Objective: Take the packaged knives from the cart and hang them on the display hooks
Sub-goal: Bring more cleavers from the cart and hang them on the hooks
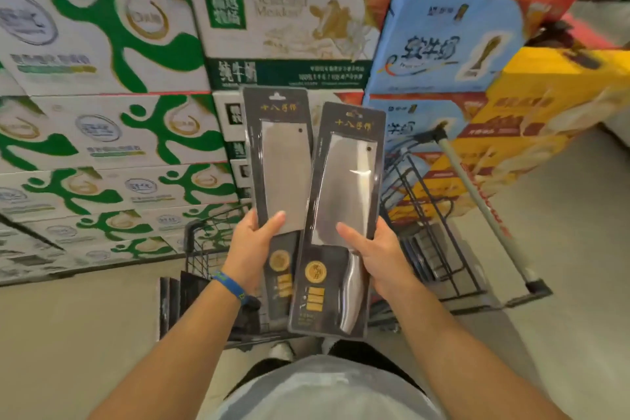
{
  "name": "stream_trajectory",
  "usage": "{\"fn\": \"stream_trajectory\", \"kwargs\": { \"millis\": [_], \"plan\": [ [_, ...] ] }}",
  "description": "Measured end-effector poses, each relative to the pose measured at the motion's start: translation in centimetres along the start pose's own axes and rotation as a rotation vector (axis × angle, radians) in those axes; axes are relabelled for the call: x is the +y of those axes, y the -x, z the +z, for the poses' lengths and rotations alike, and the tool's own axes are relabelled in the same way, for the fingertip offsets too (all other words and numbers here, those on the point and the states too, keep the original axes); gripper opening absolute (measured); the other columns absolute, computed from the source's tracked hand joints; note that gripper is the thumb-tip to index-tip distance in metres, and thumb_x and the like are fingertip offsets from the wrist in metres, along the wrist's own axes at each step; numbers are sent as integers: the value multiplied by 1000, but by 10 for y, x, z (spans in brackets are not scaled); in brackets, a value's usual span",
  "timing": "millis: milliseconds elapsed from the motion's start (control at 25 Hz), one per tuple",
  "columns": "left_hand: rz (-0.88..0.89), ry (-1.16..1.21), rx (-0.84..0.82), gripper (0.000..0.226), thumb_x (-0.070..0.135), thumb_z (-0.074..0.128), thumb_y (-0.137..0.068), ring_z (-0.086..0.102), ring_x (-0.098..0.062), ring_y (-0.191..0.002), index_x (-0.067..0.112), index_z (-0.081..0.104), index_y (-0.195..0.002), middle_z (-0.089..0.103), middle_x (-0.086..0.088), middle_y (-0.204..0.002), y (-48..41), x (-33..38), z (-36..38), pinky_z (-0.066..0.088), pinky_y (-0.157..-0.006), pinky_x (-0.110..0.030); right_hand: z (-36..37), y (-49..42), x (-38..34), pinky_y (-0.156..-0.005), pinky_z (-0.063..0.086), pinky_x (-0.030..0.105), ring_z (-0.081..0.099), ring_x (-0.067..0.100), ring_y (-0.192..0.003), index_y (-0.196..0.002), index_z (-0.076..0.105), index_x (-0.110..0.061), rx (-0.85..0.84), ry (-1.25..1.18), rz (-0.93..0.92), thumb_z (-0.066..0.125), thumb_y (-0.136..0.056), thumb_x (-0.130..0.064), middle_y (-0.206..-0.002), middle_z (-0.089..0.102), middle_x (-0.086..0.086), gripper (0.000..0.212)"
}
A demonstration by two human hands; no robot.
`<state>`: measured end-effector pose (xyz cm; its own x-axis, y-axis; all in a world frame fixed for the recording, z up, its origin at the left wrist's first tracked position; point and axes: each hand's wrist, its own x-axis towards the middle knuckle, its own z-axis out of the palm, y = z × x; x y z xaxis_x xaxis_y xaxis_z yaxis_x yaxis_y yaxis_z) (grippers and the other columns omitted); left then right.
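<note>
Shop aisle, pale floor [85,334]. Landmark = black wire cart [419,249], straight below my hands.

- Beyond the cart and to its left: wall of green-and-white cartons [102,44], stacked high.
- Beyond the cart and to its right: blue cartons [443,41], with yellow cartons [545,102] further right.
- Cart handle [477,194]: pale bar, running diagonally along the cart's right side.
- Left knife pack [283,160]: above the cart, upright, hang hole at top. Dark card, cleaver blade under clear blister.
- Right knife pack [344,187]: above the cart, just beside the first, top tilted a bit to the right. Its left edge overlaps the other pack's lower right edge. Steel handle visible.
- Left hand [252,245]: grips the left pack low down, thumb pressed flat on the front, fingers wrapped behind the left edge and mostly hidden.
- Right hand [378,256]: same grip mirrored, thumb across the blade, fingers curled round the right edge.
- Blue wristband [231,286] on my left wrist.
</note>
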<state>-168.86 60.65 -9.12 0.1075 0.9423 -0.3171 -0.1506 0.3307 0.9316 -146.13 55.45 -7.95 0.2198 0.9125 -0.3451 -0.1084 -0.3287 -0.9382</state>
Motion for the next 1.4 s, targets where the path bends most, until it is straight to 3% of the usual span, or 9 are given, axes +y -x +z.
{"fn": "stream_trajectory", "kwargs": {
  "millis": [200, 400, 520, 680, 840, 960, 1160, 1320, 1400],
  "plan": [
    [67, -62, -57, 22, 27, 70, -90, 69, -16, -106, 28, 69, -112, 75, 5, -112, 9, -8, 26, 52, -93, -36, -75, 23, -1, -71, 59, 19, 74, 2, -90, -108, 68, -35, 240, 122, -112, 86, -74, -45, -103, 77, -16, 40],
    [189, -196, -68, 24, 56, 72, -79, 66, -5, -73, 33, 76, -84, 73, 10, -81, 37, 9, 138, 51, -63, -14, -174, 75, -12, -80, 60, 36, 76, 11, -92, -104, 75, -34, 486, 71, -214, 85, -69, -52, -101, 79, -11, 41],
    [202, -280, -170, 47, 64, 71, -76, 54, -8, -65, 17, 68, -77, 61, 5, -71, 66, -2, 231, 44, -61, -26, -259, 135, -12, -80, 61, 40, 77, 17, -91, -101, 75, -38, 672, -10, -236, 88, -65, -53, -100, 80, -7, 41],
    [171, -294, -401, 48, 75, 68, -69, 44, -4, -60, 28, 58, -67, 48, 10, -64, 121, -40, 371, 37, -62, -33, -373, 247, 0, -68, 60, 24, 77, 11, -88, -102, 74, -36, 941, -69, -262, 84, -70, -57, -98, 80, -11, 40],
    [83, -339, -618, 67, 80, 73, -61, 53, -22, -76, 17, 59, -81, 54, -3, -82, 178, -74, 499, 51, -73, -50, -461, 354, 18, -65, 58, 18, 76, 5, -85, -99, 73, -40, 1188, -83, -257, 80, -70, -59, -96, 79, -15, 36],
    [60, -402, -714, 74, 83, 75, -55, 47, -24, -70, 16, 50, -76, 44, -2, -78, 215, -84, 579, 45, -65, -44, -504, 407, 34, -66, 55, 15, 75, 4, -88, -102, 73, -39, 1354, -133, -255, 79, -71, -61, -98, 78, -16, 38],
    [-17, -495, -926, 74, 83, 76, -52, 65, -38, -77, 17, 62, -83, 59, -12, -82, 267, -116, 691, 54, -77, -65, -558, 444, 67, -65, 53, 8, 75, 1, -89, -109, 73, -33, 1511, -263, -202, 81, -86, -38, -100, 78, -16, 25],
    [-158, -477, -1145, 59, 73, 82, -56, 70, -38, -79, 23, 71, -85, 71, -10, -83, 292, -153, 786, 54, -79, -69, -613, 456, 83, -67, 58, 17, 76, 5, -85, -108, 73, -26, 1701, -315, -144, 84, -78, -47, -94, 79, -12, 38],
    [-187, -492, -1252, 74, 74, 80, -56, 64, -34, -81, 13, 65, -95, 65, -14, -89, 302, -168, 841, 49, -85, -71, -643, 457, 86, -74, 62, 32, 77, 12, -90, -109, 73, -33, 1758, -350, -102, 80, -77, -54, -99, 79, -8, 39]
  ]
}}
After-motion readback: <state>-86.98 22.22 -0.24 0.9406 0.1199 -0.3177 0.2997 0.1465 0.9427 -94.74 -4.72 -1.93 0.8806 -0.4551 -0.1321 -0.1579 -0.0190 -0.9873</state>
